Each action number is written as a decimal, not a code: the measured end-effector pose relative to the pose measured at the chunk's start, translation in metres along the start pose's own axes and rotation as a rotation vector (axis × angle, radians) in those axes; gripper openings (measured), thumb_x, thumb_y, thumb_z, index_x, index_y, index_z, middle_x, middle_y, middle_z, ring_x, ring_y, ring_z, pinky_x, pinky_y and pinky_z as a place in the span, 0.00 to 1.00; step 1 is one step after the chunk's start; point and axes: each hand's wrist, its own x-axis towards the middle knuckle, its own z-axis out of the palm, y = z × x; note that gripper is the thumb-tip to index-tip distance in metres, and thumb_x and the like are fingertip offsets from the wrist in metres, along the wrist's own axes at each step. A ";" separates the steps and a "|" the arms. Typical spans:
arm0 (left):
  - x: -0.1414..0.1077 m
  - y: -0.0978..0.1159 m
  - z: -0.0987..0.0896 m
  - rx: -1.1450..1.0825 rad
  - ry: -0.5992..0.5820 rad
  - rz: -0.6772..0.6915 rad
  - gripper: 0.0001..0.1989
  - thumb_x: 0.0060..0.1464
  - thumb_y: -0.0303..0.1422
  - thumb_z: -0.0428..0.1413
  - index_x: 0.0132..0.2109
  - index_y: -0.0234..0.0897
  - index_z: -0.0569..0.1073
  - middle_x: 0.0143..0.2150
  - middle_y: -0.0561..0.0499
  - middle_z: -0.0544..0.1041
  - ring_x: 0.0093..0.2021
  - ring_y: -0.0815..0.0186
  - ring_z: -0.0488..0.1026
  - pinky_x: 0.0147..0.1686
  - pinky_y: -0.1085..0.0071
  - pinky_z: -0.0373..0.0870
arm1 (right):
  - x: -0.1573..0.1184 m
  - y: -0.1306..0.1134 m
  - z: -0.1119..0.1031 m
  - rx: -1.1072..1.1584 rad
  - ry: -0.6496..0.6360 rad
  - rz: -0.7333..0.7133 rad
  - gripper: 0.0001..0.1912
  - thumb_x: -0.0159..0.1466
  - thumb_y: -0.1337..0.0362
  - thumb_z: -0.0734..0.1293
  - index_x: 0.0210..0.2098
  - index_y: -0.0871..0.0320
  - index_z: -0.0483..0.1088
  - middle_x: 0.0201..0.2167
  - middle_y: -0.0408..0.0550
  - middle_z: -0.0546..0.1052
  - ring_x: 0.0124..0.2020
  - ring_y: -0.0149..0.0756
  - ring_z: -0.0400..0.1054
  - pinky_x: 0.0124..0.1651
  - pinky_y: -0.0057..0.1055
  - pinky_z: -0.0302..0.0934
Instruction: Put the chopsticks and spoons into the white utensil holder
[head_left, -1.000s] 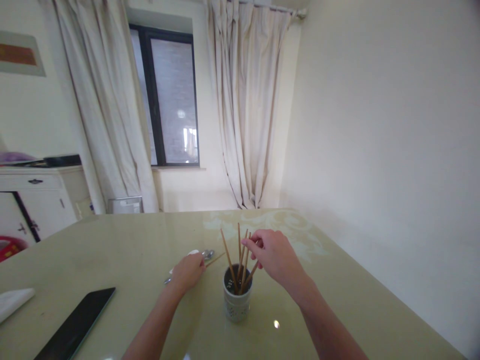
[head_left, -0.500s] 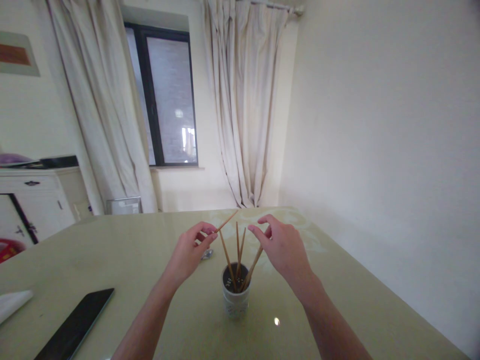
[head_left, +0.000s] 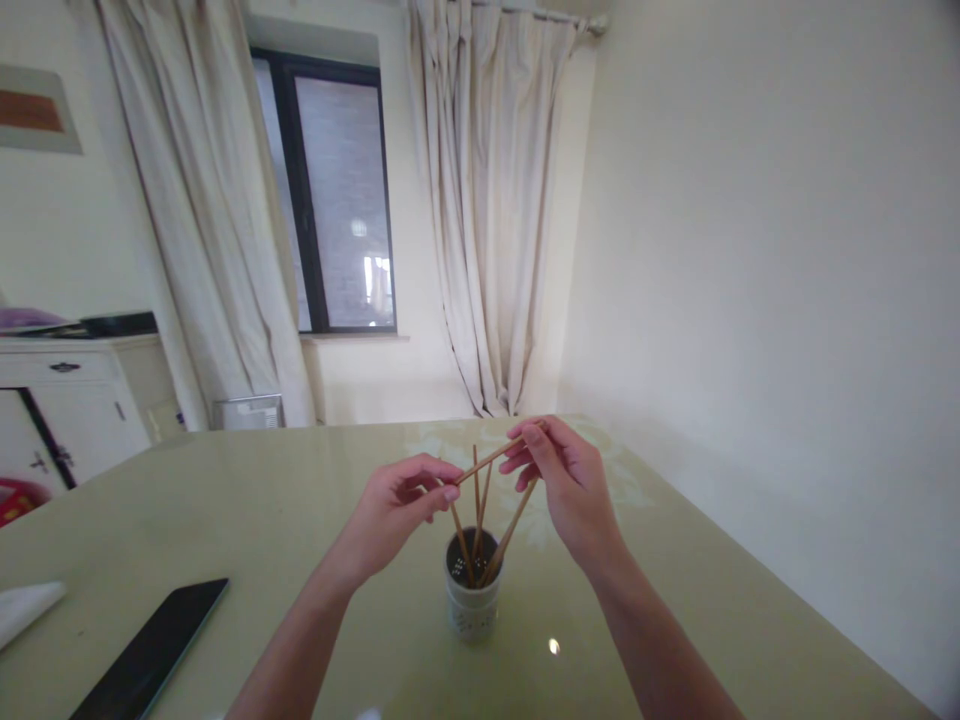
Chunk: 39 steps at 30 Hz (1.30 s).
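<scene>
A wooden chopstick point(head_left: 489, 459) is held aslant between my two hands, above a pale patterned cup point(head_left: 474, 610). My left hand point(head_left: 405, 505) pinches its lower end between thumb and fingers. At the raised end, the thumb and fingers of my right hand point(head_left: 566, 480) are closed on it too. Several more wooden sticks point(head_left: 480, 515) like it stand leaning in the cup, their upper parts partly hidden behind the held one and my fingers. The cup rests on the table in front of me, between my forearms.
A dark flat device like a phone or tablet point(head_left: 154, 650) lies on the glossy greenish table point(head_left: 300, 520) at the left. Beside it, a white object point(head_left: 28, 610) is cut off by the frame's edge. A wall point(head_left: 787, 350) runs along the table's right side.
My left hand has brought the chopstick rightward and slightly down. My right hand, previously with thumb and finger apart, has closed on the chopstick's other end.
</scene>
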 end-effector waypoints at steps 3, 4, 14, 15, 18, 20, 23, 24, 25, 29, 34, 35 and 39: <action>0.002 -0.007 -0.004 0.007 0.031 -0.007 0.15 0.52 0.44 0.68 0.41 0.38 0.84 0.30 0.50 0.81 0.28 0.69 0.73 0.28 0.74 0.69 | 0.002 -0.004 -0.006 0.000 0.137 -0.048 0.18 0.72 0.47 0.67 0.38 0.56 0.74 0.29 0.45 0.79 0.30 0.36 0.79 0.27 0.26 0.70; 0.004 -0.012 -0.006 0.017 0.041 -0.013 0.15 0.52 0.44 0.68 0.42 0.38 0.84 0.31 0.50 0.82 0.29 0.68 0.73 0.28 0.74 0.68 | 0.003 -0.005 -0.009 -0.003 0.185 -0.068 0.18 0.72 0.47 0.67 0.38 0.56 0.74 0.29 0.45 0.79 0.30 0.36 0.79 0.27 0.26 0.70; 0.015 -0.101 -0.026 0.623 -0.063 -0.183 0.11 0.59 0.35 0.57 0.43 0.36 0.82 0.41 0.46 0.85 0.41 0.60 0.80 0.45 0.66 0.73 | 0.003 -0.019 -0.033 -0.244 0.266 -0.184 0.18 0.73 0.48 0.65 0.36 0.56 0.73 0.24 0.43 0.76 0.24 0.33 0.73 0.28 0.27 0.69; 0.014 -0.110 -0.025 0.728 -0.109 -0.205 0.10 0.60 0.33 0.57 0.45 0.37 0.82 0.43 0.47 0.85 0.44 0.61 0.80 0.47 0.68 0.73 | 0.003 -0.018 -0.033 -0.272 0.227 -0.164 0.19 0.74 0.48 0.65 0.36 0.56 0.72 0.24 0.42 0.76 0.24 0.33 0.73 0.28 0.27 0.68; 0.008 -0.128 -0.022 1.033 -0.147 -0.260 0.13 0.61 0.27 0.57 0.50 0.40 0.80 0.52 0.47 0.82 0.54 0.61 0.77 0.55 0.69 0.68 | 0.002 -0.013 -0.029 -0.337 0.093 -0.104 0.20 0.74 0.47 0.63 0.36 0.56 0.71 0.24 0.42 0.76 0.25 0.33 0.73 0.29 0.27 0.67; 0.004 -0.134 -0.022 1.135 -0.114 -0.297 0.14 0.62 0.25 0.55 0.52 0.40 0.79 0.54 0.44 0.79 0.58 0.58 0.74 0.58 0.65 0.67 | 0.002 -0.008 -0.024 -0.380 0.011 -0.069 0.19 0.75 0.49 0.63 0.35 0.55 0.70 0.25 0.41 0.76 0.26 0.32 0.74 0.30 0.27 0.66; -0.001 -0.139 -0.025 1.223 -0.080 -0.358 0.16 0.65 0.24 0.52 0.55 0.39 0.78 0.56 0.41 0.77 0.60 0.53 0.73 0.57 0.60 0.67 | 0.001 0.000 -0.016 -0.451 -0.096 -0.022 0.17 0.76 0.53 0.62 0.34 0.55 0.69 0.27 0.41 0.77 0.26 0.32 0.75 0.32 0.27 0.65; -0.002 -0.141 -0.026 1.246 -0.077 -0.380 0.16 0.65 0.24 0.51 0.56 0.39 0.77 0.57 0.41 0.77 0.60 0.52 0.73 0.57 0.60 0.68 | 0.001 0.002 -0.013 -0.475 -0.129 -0.008 0.17 0.76 0.54 0.62 0.34 0.55 0.69 0.27 0.41 0.77 0.27 0.32 0.75 0.33 0.27 0.64; -0.003 -0.142 -0.027 1.263 -0.078 -0.399 0.16 0.65 0.25 0.52 0.56 0.39 0.77 0.57 0.41 0.77 0.60 0.52 0.73 0.57 0.60 0.68 | 0.001 0.005 -0.010 -0.499 -0.157 0.004 0.16 0.76 0.55 0.61 0.33 0.55 0.69 0.27 0.41 0.77 0.27 0.32 0.76 0.33 0.27 0.63; -0.005 -0.146 -0.030 1.282 -0.089 -0.435 0.13 0.67 0.27 0.52 0.54 0.39 0.77 0.57 0.42 0.77 0.59 0.55 0.74 0.56 0.63 0.69 | 0.000 0.012 -0.003 -0.594 -0.232 0.046 0.15 0.75 0.60 0.62 0.31 0.55 0.69 0.26 0.40 0.77 0.28 0.32 0.76 0.35 0.28 0.61; -0.005 -0.148 -0.031 1.271 -0.085 -0.455 0.11 0.68 0.28 0.52 0.52 0.37 0.77 0.54 0.43 0.78 0.57 0.57 0.76 0.54 0.65 0.69 | -0.004 0.018 0.002 -0.671 -0.335 0.113 0.14 0.73 0.63 0.65 0.30 0.56 0.71 0.27 0.42 0.80 0.28 0.33 0.75 0.34 0.27 0.60; -0.004 -0.147 -0.031 1.270 -0.084 -0.456 0.11 0.68 0.28 0.52 0.51 0.37 0.77 0.54 0.43 0.78 0.56 0.57 0.76 0.54 0.66 0.69 | -0.005 0.018 0.003 -0.689 -0.346 0.129 0.13 0.72 0.63 0.66 0.30 0.56 0.72 0.26 0.42 0.80 0.28 0.33 0.75 0.34 0.27 0.59; -0.003 -0.144 -0.031 1.274 -0.078 -0.456 0.10 0.67 0.27 0.52 0.47 0.36 0.78 0.52 0.43 0.79 0.54 0.57 0.77 0.51 0.66 0.70 | -0.007 0.017 0.006 -0.779 -0.344 0.170 0.11 0.69 0.65 0.70 0.29 0.56 0.74 0.26 0.43 0.81 0.28 0.34 0.75 0.33 0.27 0.58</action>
